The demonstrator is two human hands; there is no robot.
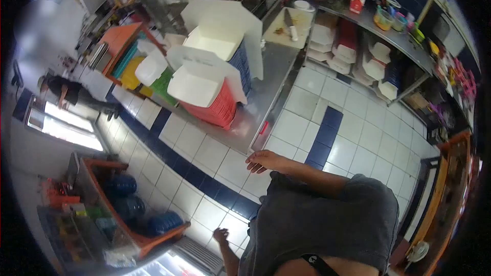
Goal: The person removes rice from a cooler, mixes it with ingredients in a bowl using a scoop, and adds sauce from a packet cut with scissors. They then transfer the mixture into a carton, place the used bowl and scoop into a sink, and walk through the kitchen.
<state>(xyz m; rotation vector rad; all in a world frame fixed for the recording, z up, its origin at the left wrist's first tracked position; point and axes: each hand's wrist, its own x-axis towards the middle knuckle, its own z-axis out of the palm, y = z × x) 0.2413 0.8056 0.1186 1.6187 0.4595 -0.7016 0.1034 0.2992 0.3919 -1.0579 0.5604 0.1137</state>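
Two hands: one hand (266, 161) beside the counter (276, 71) with two open boxes (197, 84), other hand (221, 235) low.

Inspection noted a steel counter (279, 71) standing on a tiled floor (353, 138). On the counter rested a red stack (217, 110) and a blue stack (240, 64) of containers. An open white box (197, 84) topped the red stack and a second box (215, 41) topped the blue. At the far end lay a cutting board (280, 30) with a knife (290, 24) on it.
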